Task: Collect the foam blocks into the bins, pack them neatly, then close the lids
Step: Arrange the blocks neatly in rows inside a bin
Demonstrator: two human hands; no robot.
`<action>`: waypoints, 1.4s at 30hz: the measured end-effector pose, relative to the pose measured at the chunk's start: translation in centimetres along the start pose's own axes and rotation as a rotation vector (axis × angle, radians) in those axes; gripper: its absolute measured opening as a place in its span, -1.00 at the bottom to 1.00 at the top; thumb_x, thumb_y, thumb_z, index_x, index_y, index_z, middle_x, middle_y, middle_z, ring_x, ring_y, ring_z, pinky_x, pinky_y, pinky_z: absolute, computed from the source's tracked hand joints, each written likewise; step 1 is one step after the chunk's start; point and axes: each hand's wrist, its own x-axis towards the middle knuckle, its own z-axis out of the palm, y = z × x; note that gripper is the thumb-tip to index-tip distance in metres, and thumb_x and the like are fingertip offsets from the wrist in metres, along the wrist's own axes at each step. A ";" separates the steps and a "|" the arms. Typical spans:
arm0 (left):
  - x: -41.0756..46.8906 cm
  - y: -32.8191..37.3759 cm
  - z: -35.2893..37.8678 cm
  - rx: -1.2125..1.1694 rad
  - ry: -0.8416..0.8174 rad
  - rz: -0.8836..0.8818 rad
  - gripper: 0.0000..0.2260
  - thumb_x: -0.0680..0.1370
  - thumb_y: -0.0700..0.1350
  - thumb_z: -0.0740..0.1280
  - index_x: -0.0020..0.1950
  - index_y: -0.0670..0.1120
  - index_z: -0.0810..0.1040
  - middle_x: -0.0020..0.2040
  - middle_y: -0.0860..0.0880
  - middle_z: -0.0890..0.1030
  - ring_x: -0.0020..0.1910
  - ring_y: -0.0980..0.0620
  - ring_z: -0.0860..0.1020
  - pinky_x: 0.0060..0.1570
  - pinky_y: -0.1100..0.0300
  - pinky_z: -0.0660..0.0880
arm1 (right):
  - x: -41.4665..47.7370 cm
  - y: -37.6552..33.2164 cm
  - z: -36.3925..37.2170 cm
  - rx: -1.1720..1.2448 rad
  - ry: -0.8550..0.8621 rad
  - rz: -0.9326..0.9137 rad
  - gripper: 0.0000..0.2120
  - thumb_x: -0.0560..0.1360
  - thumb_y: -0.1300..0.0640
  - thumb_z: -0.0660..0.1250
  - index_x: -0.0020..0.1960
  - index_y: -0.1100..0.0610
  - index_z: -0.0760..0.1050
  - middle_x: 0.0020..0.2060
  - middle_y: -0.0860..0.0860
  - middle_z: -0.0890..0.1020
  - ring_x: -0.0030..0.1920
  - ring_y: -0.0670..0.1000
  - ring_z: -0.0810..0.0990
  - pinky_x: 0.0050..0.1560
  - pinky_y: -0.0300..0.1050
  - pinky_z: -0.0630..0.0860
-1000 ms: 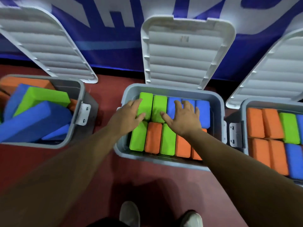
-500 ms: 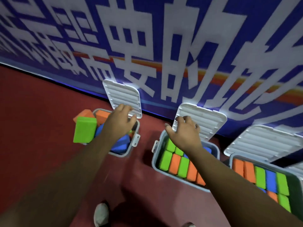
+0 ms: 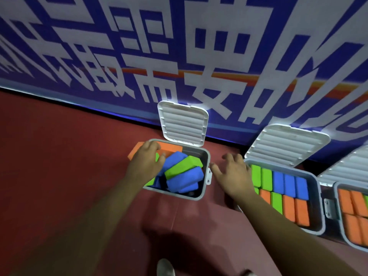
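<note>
The left grey bin (image 3: 206, 166) holds a loose jumble of blue, green and orange foam blocks, among them a tilted green block (image 3: 184, 168) and a blue block (image 3: 184, 181). My left hand (image 3: 148, 163) reaches into that bin's left side, fingers curled on an orange block (image 3: 169, 148) at the back; the grasp is partly hidden. My right hand (image 3: 234, 173) hovers with spread fingers between the left bin and the middle bin (image 3: 314, 196), whose blocks lie in neat rows. All lids stand open, including the left lid (image 3: 183, 121).
A third bin (image 3: 338, 198) with orange blocks sits at the right edge. A blue banner wall with white characters runs behind the bins. Red floor stretches to the left and front. A shoe (image 3: 165, 267) shows at the bottom.
Both hands left the middle bin's packed blocks and moved left. My left hand now reaches into the jumbled left bin; my right hand hovers beside that bin. The view shifted left.
</note>
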 end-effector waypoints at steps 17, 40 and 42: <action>14.8 -17.0 31.5 -0.124 -0.303 -0.014 -0.62 0.50 -0.03 0.32 0.22 -0.23 0.55 0.18 -0.20 0.54 0.20 -0.18 0.53 0.25 0.07 0.37 | 20.1 7.2 33.0 0.224 -0.269 0.314 -0.48 0.55 -0.16 0.30 0.36 0.13 0.30 0.31 0.26 0.34 0.27 0.34 0.45 0.29 0.14 0.41; 10.9 -19.5 40.7 -0.240 -0.535 -0.369 -0.46 0.56 0.22 0.30 0.35 -0.15 0.43 0.26 -0.16 0.53 0.30 -0.16 0.47 0.26 0.04 0.39 | 15.9 10.6 37.5 0.764 0.532 0.450 -0.63 0.29 -0.04 0.36 0.04 -0.01 0.34 0.01 0.05 0.53 -0.05 0.02 0.51 0.00 -0.11 0.45; 10.9 -17.6 40.9 -0.467 -0.563 -0.501 -0.44 0.44 0.30 0.33 0.25 -0.07 0.53 0.19 -0.06 0.61 0.21 -0.10 0.55 0.27 -0.03 0.47 | 15.1 12.5 36.3 0.884 0.621 0.487 -0.69 0.31 0.00 0.35 -0.02 -0.07 0.32 -0.05 0.00 0.52 -0.10 -0.03 0.51 -0.01 -0.11 0.47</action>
